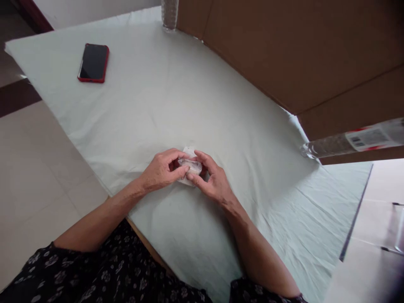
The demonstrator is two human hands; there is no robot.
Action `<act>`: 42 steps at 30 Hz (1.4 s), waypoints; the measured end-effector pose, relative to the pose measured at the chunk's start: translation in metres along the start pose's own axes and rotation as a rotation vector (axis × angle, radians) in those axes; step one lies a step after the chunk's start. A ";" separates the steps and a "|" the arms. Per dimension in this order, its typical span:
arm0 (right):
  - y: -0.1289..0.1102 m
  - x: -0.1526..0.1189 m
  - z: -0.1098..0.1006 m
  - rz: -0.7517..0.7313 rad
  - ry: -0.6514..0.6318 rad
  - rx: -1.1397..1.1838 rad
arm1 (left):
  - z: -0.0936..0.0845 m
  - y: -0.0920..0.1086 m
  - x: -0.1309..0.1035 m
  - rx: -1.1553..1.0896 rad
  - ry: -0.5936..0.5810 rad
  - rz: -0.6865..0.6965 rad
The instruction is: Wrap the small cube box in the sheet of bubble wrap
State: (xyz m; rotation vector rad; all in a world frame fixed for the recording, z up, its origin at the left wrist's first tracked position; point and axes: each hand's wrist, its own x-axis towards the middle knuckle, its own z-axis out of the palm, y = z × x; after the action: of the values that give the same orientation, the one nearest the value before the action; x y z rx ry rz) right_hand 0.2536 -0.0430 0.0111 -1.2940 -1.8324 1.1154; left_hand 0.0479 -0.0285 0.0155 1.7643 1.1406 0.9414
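Observation:
Between my two hands is a small whitish packet (194, 167), wrapped in what looks like clear plastic, close to the near edge of the table. My left hand (164, 169) grips its left side, the thumb pressed on top. From the right, my right hand (211, 176) curls its thumb and fingers around the other side. Under and behind the packet a flat white piece (189, 151) shows; I cannot tell whether it belongs to the packet. The fingers hide much of what they hold.
A pale green cloth (151, 105) covers the table. A phone in a red case (94, 63) lies at the far left. Cardboard panels (268, 50) stand at the back right, with a clear plastic bottle (169, 14) and a labelled clear bottle (353, 142) at their edges.

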 end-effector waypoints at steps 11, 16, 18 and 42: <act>0.005 0.000 0.003 -0.139 0.167 -0.418 | -0.002 0.007 0.010 0.066 -0.143 -0.164; 0.007 0.011 -0.016 0.092 0.252 -0.266 | -0.001 0.005 0.011 0.084 -0.143 -0.205; 0.008 0.021 -0.019 0.146 0.200 -0.240 | 0.000 0.004 0.010 0.086 -0.120 -0.206; -0.007 0.035 -0.017 0.206 -0.081 0.087 | 0.005 -0.006 0.003 0.235 -0.027 -0.100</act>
State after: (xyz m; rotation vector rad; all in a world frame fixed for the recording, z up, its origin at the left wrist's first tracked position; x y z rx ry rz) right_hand 0.2534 -0.0063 0.0253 -1.4289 -1.7164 1.3596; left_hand 0.0512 -0.0258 0.0089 1.8791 1.3532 0.7463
